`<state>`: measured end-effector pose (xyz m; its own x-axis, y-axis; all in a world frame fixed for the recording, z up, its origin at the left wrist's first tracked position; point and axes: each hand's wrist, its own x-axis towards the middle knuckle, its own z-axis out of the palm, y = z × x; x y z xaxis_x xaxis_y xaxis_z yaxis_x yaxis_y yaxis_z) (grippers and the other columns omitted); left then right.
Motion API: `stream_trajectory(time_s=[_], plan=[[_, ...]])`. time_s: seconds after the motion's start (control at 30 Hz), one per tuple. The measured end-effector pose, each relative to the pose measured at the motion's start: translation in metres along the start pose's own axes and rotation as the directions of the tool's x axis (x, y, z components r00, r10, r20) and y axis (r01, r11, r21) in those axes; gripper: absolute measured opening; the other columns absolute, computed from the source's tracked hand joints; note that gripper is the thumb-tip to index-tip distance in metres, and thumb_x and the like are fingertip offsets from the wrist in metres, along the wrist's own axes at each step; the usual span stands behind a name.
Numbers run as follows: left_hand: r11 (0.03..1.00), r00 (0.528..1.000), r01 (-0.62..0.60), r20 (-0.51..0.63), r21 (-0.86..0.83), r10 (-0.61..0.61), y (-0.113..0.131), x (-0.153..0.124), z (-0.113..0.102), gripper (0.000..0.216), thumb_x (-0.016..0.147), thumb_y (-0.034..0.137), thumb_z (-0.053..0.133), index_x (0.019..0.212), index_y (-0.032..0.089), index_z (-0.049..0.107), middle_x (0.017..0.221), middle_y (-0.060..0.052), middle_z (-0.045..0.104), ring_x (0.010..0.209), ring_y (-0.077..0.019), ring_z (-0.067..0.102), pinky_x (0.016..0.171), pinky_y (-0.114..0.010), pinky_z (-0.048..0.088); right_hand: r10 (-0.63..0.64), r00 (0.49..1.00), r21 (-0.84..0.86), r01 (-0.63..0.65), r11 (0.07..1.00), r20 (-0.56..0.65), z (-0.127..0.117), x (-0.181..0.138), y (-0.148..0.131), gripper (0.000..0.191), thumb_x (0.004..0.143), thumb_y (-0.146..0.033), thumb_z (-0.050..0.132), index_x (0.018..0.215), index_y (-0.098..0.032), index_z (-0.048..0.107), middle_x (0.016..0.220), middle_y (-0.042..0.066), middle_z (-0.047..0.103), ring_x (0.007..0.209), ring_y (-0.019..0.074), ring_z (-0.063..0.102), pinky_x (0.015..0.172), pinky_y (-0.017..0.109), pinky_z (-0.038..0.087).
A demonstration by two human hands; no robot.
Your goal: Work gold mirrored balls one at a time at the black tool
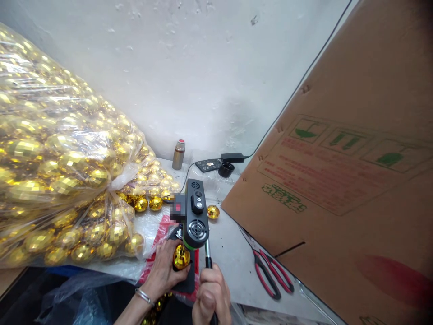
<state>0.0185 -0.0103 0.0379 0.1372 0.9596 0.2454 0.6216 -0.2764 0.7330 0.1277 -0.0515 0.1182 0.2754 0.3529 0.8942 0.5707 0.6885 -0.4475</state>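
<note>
My left hand [163, 266], a silver bracelet on its wrist, has its fingers wrapped round a gold mirrored ball [181, 257]. The ball sits beneath the head of a small black bench machine [196, 205], which looks like a mini drill press; the contact point between them is hidden. My right hand [211, 293] is closed around the black grip of the metal lever [207, 253] at the machine's right side. Part of the machine's black base shows under the ball, on a red sheet [149, 267].
Clear bags [61, 158] of gold balls fill the left side. Loose gold balls [213, 211] lie near the machine. Behind stand a metal flask [178, 155], a black cup [226, 169] and a power adapter [232, 157]. Red-handled scissors [270, 273] lie beside a large carton [331, 158].
</note>
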Motion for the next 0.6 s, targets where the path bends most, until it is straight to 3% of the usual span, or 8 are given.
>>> stream_trajectory(time_s=[0.17, 0.6], plan=[[0.999, 1.000, -0.008, 0.005, -0.031, 0.008, 0.001, 0.000, -0.002, 0.039, 0.074, 0.031, 0.072, 0.110, 0.021, 0.067, 0.103, -0.010, 0.072, 0.098, -0.0349, 0.065, 0.089, -0.051, 0.050, 0.021, 0.997, 0.013, -0.020, 1.000, -0.068, 0.003, -0.005, 0.000, 0.037, 0.105, -0.017, 0.036, 0.069, -0.023, 0.043, 0.060, -0.005, 0.046, 0.052, 0.0107, 0.044, 0.071, 0.030, 0.048], [0.998, 0.997, -0.053, -0.053, -0.042, 0.050, -0.009, 0.001, 0.008, 0.048, 0.070, 0.029, 0.074, 0.116, 0.021, 0.067, 0.104, -0.011, 0.072, 0.099, -0.0353, 0.066, 0.090, -0.052, 0.051, -0.043, 0.998, -0.017, 0.044, 0.999, 0.052, -0.007, -0.004, 0.008, 0.037, 0.107, -0.020, 0.035, 0.072, -0.023, 0.046, 0.061, -0.005, 0.051, 0.054, 0.0098, 0.052, 0.082, 0.030, 0.051]])
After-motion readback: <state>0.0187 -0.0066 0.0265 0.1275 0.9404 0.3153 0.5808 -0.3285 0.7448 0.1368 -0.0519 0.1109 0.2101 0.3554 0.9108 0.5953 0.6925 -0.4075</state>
